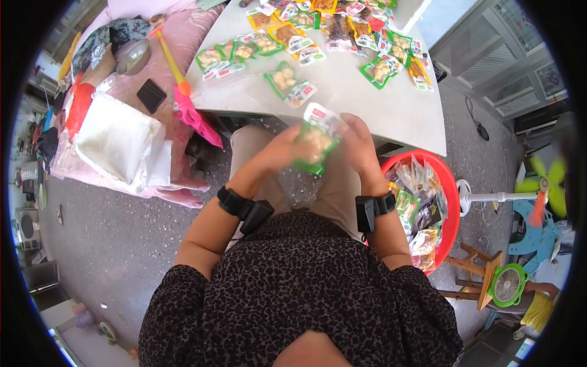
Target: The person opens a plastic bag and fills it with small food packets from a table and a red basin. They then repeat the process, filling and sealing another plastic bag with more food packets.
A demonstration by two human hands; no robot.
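Note:
Both of my hands hold one green snack packet (316,142) over my lap, just in front of the white table's near edge. My left hand (282,148) grips its left side and my right hand (359,144) grips its right side. The packet is clear in the middle, with pale food inside and a white label at its top. Black bands sit on both wrists.
The white table (391,110) carries several more green, orange and red snack packets (282,79). A red basin (451,202) with packets stands on the floor at my right. A pink-covered surface (177,55) with a white bag, bowl and toy lies to the left. Fans stand at far right.

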